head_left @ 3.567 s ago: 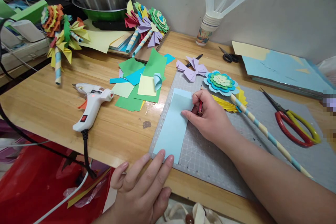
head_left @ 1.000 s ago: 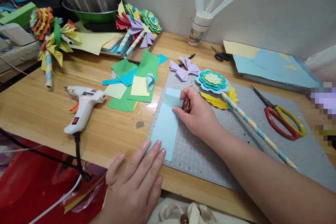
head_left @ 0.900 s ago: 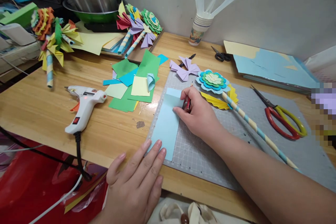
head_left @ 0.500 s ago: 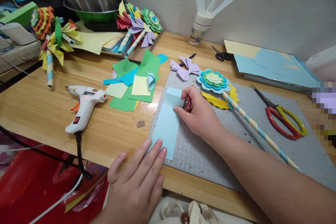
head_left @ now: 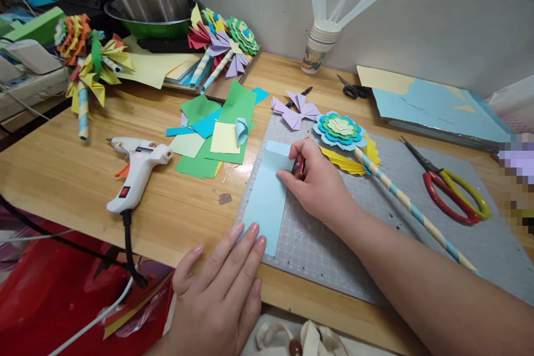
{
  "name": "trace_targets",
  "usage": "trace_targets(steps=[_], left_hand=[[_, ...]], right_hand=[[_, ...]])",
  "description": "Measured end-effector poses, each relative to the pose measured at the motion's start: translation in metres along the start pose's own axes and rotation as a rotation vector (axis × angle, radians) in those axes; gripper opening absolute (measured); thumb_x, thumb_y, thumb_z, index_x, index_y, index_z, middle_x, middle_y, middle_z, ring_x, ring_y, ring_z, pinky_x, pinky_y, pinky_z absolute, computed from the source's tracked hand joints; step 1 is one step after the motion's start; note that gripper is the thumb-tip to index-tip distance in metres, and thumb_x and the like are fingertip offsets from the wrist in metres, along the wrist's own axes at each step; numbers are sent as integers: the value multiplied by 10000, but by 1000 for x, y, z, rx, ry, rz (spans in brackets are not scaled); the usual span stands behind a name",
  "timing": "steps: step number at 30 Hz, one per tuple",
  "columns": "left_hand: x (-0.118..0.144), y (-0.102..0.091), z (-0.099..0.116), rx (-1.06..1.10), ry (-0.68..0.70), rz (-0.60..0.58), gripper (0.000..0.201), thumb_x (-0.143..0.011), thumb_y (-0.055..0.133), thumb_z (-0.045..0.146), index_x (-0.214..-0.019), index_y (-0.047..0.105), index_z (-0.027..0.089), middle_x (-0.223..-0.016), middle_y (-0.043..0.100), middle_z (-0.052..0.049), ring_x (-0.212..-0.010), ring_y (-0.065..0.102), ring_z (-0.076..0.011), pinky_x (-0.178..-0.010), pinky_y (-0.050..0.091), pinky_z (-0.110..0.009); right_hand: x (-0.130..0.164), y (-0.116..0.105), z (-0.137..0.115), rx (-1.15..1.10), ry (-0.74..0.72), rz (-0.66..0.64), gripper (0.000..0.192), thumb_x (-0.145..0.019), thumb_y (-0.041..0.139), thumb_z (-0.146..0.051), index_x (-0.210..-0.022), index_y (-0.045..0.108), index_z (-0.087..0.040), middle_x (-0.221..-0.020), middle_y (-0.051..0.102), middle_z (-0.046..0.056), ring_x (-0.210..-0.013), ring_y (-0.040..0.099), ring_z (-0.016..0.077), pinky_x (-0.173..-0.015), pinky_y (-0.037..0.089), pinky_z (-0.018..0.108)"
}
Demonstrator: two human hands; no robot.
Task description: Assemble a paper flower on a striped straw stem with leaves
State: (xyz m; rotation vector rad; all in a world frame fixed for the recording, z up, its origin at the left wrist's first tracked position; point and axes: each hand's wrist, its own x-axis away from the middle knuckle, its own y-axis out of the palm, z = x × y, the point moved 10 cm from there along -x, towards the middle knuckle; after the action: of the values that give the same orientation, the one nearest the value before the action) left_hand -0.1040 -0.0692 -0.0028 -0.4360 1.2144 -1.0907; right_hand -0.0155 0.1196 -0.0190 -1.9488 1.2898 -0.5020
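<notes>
A light blue paper strip (head_left: pixel 267 194) lies lengthwise on the grey cutting mat (head_left: pixel 317 256), its far end showing a crease. My left hand (head_left: pixel 225 283) rests flat with outstretched fingers, fingertips on the strip's near end. Closed around a slim red pencil (head_left: pixel 301 168), my right hand (head_left: pixel 319 178) has its thumb and fingertips at the strip's far right edge. Most of the pencil is hidden by the hand. Just beyond are a layered paper flower (head_left: pixel 340 129) on a striped paper stem (head_left: pixel 403 197) and a folded purple paper piece (head_left: pixel 298 111).
Red-and-yellow-handled scissors (head_left: pixel 450 189) lie on the mat's right. A white glue gun (head_left: pixel 139 172) with a black cord sits left, near coloured paper scraps (head_left: pixel 233 105). Behind stand small black scissors (head_left: pixel 352 88), a paper cup (head_left: pixel 315 53) holding clear sticks, and finished paper flowers (head_left: pixel 225 47).
Both hands hold nearly the same places on the paper strip. The whole view has shifted very slightly; nothing else visibly moved.
</notes>
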Motion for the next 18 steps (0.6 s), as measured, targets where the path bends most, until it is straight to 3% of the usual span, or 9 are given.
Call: trace_targets(steps=[18], left_hand=[[-2, 4, 0, -50, -9, -40, 337, -851, 576, 266, -1170, 658, 195, -1322, 602, -75, -1222, 548, -219, -1115, 181, -355]], right_hand=[[0, 0, -1, 13, 10, 3, 238, -771, 611, -225, -894, 410, -260, -619, 461, -81, -551, 472, 132, -530, 311, 257]])
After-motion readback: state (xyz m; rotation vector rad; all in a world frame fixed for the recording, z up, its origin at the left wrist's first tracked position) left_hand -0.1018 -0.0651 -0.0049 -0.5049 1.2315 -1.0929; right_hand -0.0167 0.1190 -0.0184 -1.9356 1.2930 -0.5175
